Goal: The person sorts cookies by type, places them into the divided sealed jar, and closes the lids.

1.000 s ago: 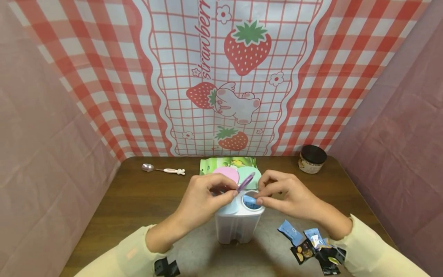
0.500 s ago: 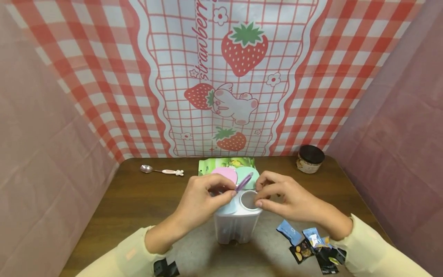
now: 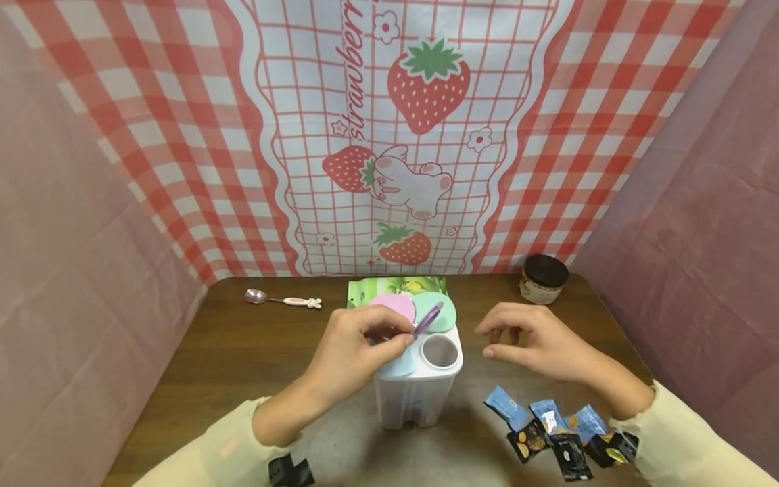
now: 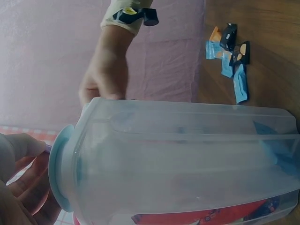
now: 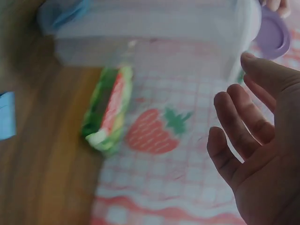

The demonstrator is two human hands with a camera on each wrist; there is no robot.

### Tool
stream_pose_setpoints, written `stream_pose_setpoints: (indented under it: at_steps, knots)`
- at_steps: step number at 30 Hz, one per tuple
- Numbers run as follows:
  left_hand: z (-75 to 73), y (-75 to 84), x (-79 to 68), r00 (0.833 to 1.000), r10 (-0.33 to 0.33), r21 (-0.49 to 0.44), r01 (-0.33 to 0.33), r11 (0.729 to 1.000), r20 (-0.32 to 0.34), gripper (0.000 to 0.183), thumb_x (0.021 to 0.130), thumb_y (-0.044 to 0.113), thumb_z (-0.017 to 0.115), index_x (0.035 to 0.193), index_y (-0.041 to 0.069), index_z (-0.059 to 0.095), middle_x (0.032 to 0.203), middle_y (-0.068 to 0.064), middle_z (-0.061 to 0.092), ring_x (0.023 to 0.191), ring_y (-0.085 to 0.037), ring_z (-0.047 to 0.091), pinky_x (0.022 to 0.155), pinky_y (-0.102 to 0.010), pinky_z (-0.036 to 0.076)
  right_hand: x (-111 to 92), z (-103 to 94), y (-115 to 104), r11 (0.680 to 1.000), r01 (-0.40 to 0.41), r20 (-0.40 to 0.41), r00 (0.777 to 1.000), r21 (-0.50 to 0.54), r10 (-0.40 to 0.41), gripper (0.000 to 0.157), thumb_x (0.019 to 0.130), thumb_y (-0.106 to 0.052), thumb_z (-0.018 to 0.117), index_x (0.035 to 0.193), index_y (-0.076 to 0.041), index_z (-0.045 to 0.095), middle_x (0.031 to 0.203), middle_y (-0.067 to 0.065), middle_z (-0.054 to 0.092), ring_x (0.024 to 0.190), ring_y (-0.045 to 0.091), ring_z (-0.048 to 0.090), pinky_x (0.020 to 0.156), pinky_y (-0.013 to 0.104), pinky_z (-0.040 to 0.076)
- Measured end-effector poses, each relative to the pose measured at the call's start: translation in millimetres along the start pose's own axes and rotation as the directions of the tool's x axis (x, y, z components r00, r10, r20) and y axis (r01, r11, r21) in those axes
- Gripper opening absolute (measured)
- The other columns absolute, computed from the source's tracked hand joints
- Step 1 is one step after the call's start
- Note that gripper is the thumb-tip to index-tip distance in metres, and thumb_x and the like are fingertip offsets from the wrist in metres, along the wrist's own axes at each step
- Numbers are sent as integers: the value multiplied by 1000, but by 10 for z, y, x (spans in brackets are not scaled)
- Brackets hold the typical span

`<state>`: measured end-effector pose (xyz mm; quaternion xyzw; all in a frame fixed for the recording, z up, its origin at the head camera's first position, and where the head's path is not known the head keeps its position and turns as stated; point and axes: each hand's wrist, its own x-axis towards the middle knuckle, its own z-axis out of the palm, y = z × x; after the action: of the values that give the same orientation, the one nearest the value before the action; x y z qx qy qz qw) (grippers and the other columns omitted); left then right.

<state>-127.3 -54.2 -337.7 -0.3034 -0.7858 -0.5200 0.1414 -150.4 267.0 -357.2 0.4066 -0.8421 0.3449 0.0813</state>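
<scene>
Brown worktop [image 3: 243,352]: L hand [image 3: 353,345] pinches tilted purple lid [image 3: 428,320] over clear container [image 3: 416,400]; R hand [image 3: 538,341], grip loosely spread, just to rt; blue & black pkts [image 3: 529,441] near rt.

My left arm [image 3: 289,409], in a pale yellow cloth sleeve [image 3: 213,446], slants up and inward from the lower left. My bare left grip [image 3: 359,345] pinches between its thumb [image 3: 392,349] and bent forefinger [image 3: 389,316]. My right arm [image 3: 617,385], in a matching sleeve [image 3: 700,443], slants in from the lower right. My bare right grip [image 3: 541,341] stands apart from the left one, its fingers [image 5: 234,122] loosely bent, the straighter thumb [image 5: 267,72] away from the fingertips.
</scene>
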Motion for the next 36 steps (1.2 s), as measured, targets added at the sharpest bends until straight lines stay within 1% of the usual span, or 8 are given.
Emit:
stream_pose_setpoints:
  at_steps: [4,7,11,14,19,25,31,36]
  knots:
    - [-1,2,1,1000,-5,-1,5,1000,5,12,83,5,83,90,14,80,82,6,76,68,-4,65,63,-24,58,-216,53,231,999,-49,57,997,10,48,32,84,-11,84,109,-26,72,97,-14,69,76,3,64,58,23,54]
    - [-11,13,6,1000,-9,2,9,1000,6,13,82,5,83,90,14,80,82,7,75,68,-5,65,62,-24,58,-394,132,413,995,-102,110,989,22,99,30,85,-14,84,109,-27,71,97,-14,68,78,6,65,60,24,55]
    - [-28,28,10,1000,-14,10,14,1000,9,13,82,4,84,89,14,80,82,7,75,68,-4,64,62,-24,58,-605,266,609,980,-194,174,967,34,186,29,85,-17,84,110,-25,71,98,-12,68,85,12,68,64,27,56]
    - [-39,34,9,1000,-14,13,14,1000,10,12,82,4,83,89,13,80,82,6,76,68,-4,65,62,-24,58,-709,367,726,964,-261,217,945,56,243,29,86,-18,84,112,-18,71,101,-3,70,86,15,69,67,31,57]
    - [-47,35,6,1000,-19,3,19,1000,13,12,82,4,84,89,13,80,81,6,75,68,-5,65,63,-25,58,-794,495,869,940,-331,258,918,78,302,35,85,-22,85,114,-9,71,103,7,70,86,16,69,68,30,57]
    - [-38,21,2,1000,-21,-5,21,1000,14,13,82,5,84,90,14,80,82,6,75,67,-5,65,62,-24,58,-817,568,960,936,-347,279,905,54,320,37,82,-22,87,112,-8,72,101,5,68,85,17,67,71,30,59]
    - [-34,12,5,1000,-20,-10,20,1000,12,12,82,5,84,90,13,80,82,6,75,67,-4,64,62,-24,58,-834,581,973,919,-392,315,878,42,360,40,79,-26,89,111,-9,72,104,2,67,85,13,64,71,29,57]
    - [-40,19,-2,1000,-19,-12,19,1000,11,13,82,5,84,90,14,80,82,6,76,68,-5,65,63,-24,58,-862,623,982,920,-389,320,878,41,357,43,79,-29,90,112,-10,71,103,3,68,84,12,64,70,29,56]
